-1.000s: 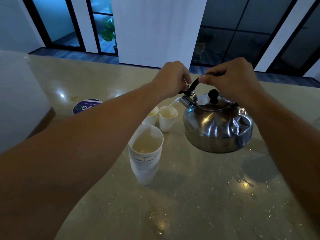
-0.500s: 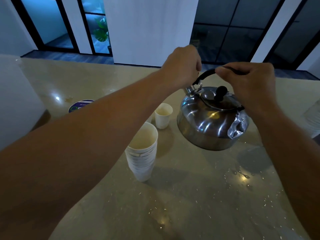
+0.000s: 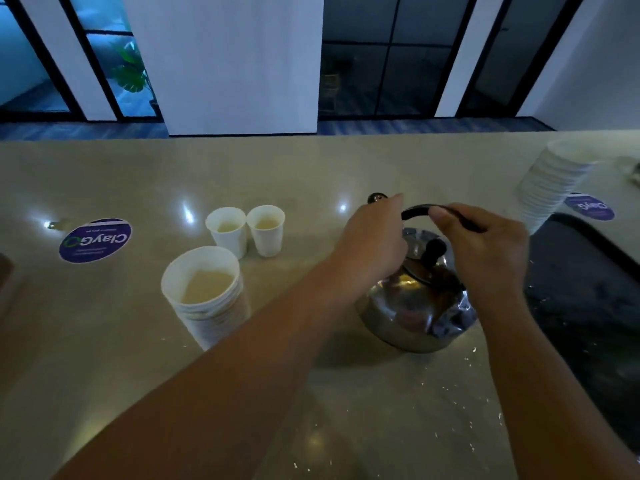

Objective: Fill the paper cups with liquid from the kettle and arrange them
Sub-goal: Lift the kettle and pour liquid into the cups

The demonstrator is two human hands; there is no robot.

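- Both my hands are at the steel kettle (image 3: 412, 306), which stands on the counter (image 3: 104, 358) under them.
- My right hand (image 3: 485, 251) has its fingers curled around the black handle (image 3: 415, 211), holding it from above.
- My left hand (image 3: 372, 244) is curled at the spout side of the kettle; what it grips I cannot tell.
- To the left of my left hand stands a stack of paper cups (image 3: 204, 299), the top one filled with pale liquid.
- Farther, two single filled cups (image 3: 228, 232) (image 3: 266, 230) touch side by side.
- Beyond my right hand is another cup stack (image 3: 550, 185).
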